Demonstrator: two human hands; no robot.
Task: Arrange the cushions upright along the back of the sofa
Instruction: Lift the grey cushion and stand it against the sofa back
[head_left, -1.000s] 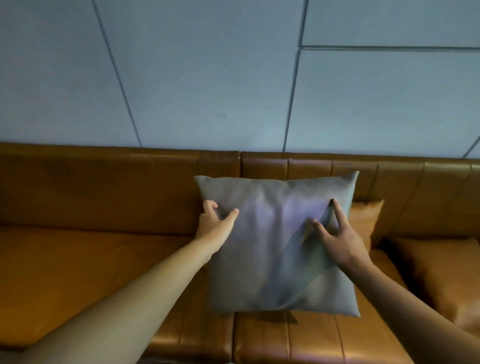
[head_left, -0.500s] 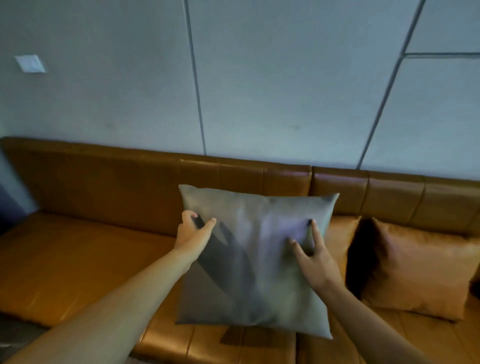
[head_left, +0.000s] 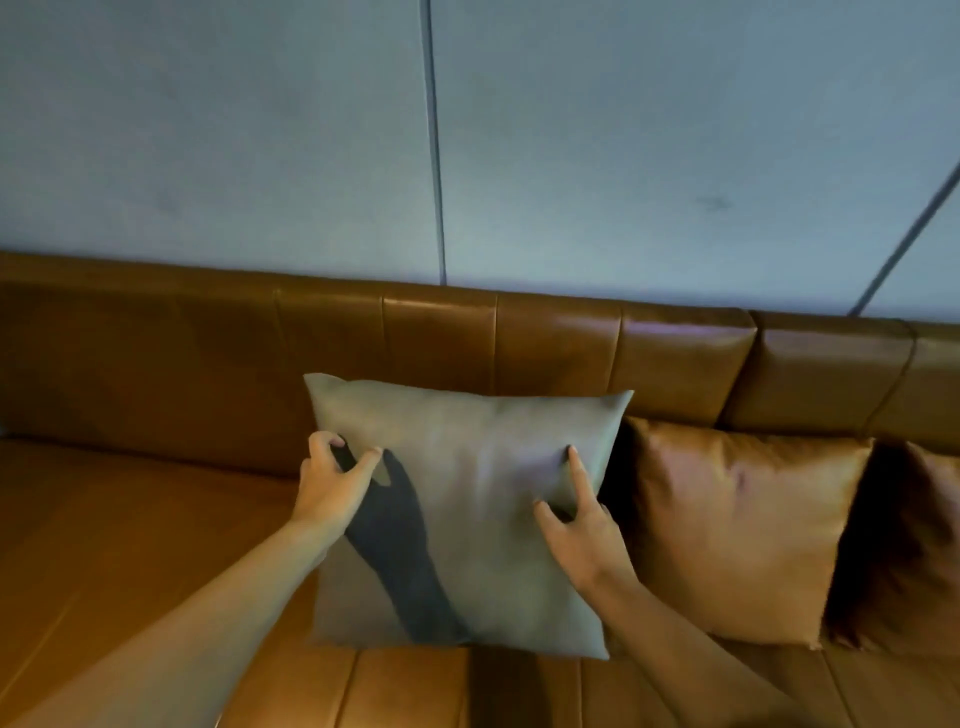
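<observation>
A grey square cushion (head_left: 467, 499) stands upright on the brown leather sofa's seat, close to the backrest (head_left: 415, 338). My left hand (head_left: 332, 486) pinches its left edge, fingers curled round the side. My right hand (head_left: 582, 530) presses on its right front face, with the index finger stretched up and the other fingers wrapped behind the right edge. To the right, an orange-brown cushion (head_left: 732, 530) stands upright against the backrest, right beside the grey one. A further brown cushion (head_left: 930, 535) shows partly at the right edge.
The sofa seat (head_left: 130, 545) stretches bare to the left of the grey cushion. A pale grey panelled wall (head_left: 467, 130) rises straight behind the backrest.
The grey cushion has moved left along the sofa with both hands on it. It now stands beside the orange-brown cushion instead of overlapping it, and the view has turned.
</observation>
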